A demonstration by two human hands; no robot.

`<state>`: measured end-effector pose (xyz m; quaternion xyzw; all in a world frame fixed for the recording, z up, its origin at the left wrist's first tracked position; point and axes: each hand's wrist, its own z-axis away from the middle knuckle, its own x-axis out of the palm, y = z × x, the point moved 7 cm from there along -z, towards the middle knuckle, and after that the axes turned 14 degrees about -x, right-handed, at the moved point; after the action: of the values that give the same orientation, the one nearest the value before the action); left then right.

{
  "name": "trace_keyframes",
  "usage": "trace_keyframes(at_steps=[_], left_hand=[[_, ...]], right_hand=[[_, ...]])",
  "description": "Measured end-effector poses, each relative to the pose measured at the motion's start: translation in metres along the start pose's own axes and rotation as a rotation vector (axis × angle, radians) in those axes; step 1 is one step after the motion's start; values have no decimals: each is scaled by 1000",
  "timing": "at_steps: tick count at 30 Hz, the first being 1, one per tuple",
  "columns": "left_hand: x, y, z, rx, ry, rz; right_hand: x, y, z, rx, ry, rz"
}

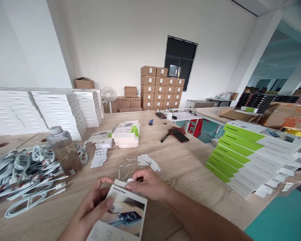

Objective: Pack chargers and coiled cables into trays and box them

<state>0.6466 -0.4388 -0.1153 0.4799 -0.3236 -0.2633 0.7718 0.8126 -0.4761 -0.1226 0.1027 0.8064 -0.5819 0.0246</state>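
Note:
A white printed product box (122,214) with a picture of a phone and a charger is tilted towards me at the front of the table. My left hand (97,204) grips its left side, thumb on the printed face. At the top end, my right hand (146,184) pinches a white flap with thumb and bent fingers. Beyond the hands lie loose white card pieces (148,161) and thin paper strips (125,164). A stack of flat printed boxes (125,134) sits further back, beside printed leaflets (99,157).
Coiled white cables (27,170) and a plastic bottle (64,150) stand at left, before stacked white boxes (57,107). At right rises a pile of green-and-white boxes (251,157). A phone (179,135), a marker (165,137) and a blue tool (151,122) lie on the table (185,174).

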Motion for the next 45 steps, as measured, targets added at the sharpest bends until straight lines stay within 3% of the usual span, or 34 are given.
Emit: trace_keyframes(at_steps=[5,10,15,20,24,30,36,41,45], left_hand=[[-10,-2,-4,25,67,-81],[-16,2,-7,31,69,6],[-28,13,-3,90,221,61],[-38,16,1,150,344,74],[-40,13,1,101,333,80],[-14,8,4,51,94,-149],[-10,4,10,66,26,-177],[-7,3,9,70,2,-183],[-19,9,3,88,111,-128]], right_hand=[[5,-17,-1,-147,22,82],[5,-9,-1,-51,-9,-11],[-6,-1,-3,-6,61,-106],[-4,-14,-4,-116,37,-45],[4,-28,-1,-229,-28,4],[17,-5,9,80,-80,-93],[40,13,17,425,-41,-611],[46,24,19,476,8,-653],[34,15,11,354,21,-612]])
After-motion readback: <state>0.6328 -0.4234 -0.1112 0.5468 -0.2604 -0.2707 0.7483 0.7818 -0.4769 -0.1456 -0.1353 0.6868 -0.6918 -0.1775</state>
